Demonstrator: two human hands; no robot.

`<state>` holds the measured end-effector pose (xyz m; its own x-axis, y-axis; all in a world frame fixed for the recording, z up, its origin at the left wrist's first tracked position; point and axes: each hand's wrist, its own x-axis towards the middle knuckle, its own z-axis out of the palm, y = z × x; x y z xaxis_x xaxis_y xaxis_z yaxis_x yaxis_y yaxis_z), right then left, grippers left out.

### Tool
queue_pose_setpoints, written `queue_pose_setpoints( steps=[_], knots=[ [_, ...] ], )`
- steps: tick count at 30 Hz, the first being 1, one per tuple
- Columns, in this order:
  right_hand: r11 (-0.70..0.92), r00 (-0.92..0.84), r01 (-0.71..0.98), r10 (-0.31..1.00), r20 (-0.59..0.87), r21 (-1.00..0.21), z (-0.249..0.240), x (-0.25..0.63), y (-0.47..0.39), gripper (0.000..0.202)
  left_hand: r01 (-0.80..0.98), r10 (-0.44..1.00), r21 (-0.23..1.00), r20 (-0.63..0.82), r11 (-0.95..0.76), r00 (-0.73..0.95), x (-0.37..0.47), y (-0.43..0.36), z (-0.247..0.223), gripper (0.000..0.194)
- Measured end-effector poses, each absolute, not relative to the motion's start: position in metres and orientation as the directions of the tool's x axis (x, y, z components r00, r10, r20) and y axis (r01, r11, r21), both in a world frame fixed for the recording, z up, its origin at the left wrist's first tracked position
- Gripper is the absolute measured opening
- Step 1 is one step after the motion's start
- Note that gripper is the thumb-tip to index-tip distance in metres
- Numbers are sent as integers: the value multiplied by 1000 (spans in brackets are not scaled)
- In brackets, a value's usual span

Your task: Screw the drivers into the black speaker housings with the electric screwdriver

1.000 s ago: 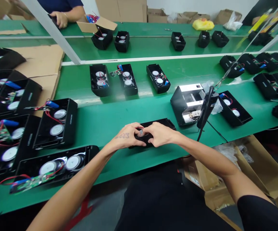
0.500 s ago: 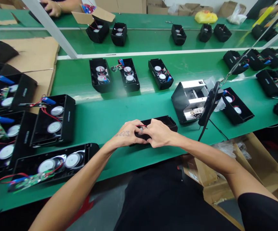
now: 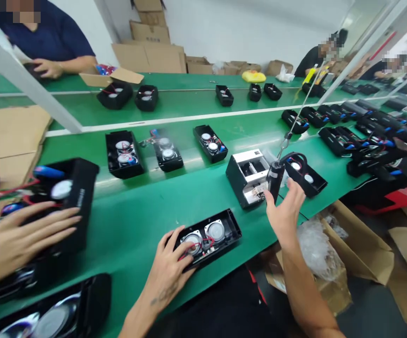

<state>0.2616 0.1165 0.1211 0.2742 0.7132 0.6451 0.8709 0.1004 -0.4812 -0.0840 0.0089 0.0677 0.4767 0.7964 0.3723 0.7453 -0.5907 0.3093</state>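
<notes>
My left hand (image 3: 170, 258) grips the left end of a black speaker box (image 3: 229, 234), fingers over its near speaker and thumb at the front wall. Two round silver speakers (image 3: 215, 230) and red wires show inside the box. My right hand (image 3: 286, 211) is raised with thumb and fingers apart, right at a black electric screwdriver (image 3: 275, 177) hanging from a cable. Behind the screwdriver stands a black and silver screw feeder (image 3: 247, 178).
A co-worker's hand (image 3: 31, 234) reaches in from the left over another speaker box (image 3: 84, 202). Several open boxes, such as one with a blue part (image 3: 210, 143), sit on the green belt. Cardboard boxes (image 3: 361, 239) lie below the bench at right. Other people sit across.
My right hand has left the speaker box and moved right and up to the screwdriver. My left hand stays on the box. The view has tilted up, and a co-worker's hand has appeared at left.
</notes>
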Motion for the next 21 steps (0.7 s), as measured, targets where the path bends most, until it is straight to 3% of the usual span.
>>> queue_pose_setpoints(
  steps=[3,7,9,12,17,21],
  knots=[
    [58,275,832,820,501,-552,108,288,145,57,743,786,296,392,-600,478,-83,5,66,12],
    [98,401,676,783,476,-731,96,303,146,46,735,801,354,418,-579,429,-84,5,61,16],
    [130,451,523,796,404,-842,93,301,134,41,729,806,380,431,-570,406,-83,5,59,16],
    [147,381,207,899,218,-967,89,289,121,33,736,795,356,455,-576,402,-81,5,57,13],
    [136,302,-78,947,107,-988,97,276,133,32,760,755,250,491,-601,436,-84,10,57,16],
    [320,380,-213,898,224,-923,129,282,151,36,736,683,145,522,-662,511,-86,18,56,9]
  ],
)
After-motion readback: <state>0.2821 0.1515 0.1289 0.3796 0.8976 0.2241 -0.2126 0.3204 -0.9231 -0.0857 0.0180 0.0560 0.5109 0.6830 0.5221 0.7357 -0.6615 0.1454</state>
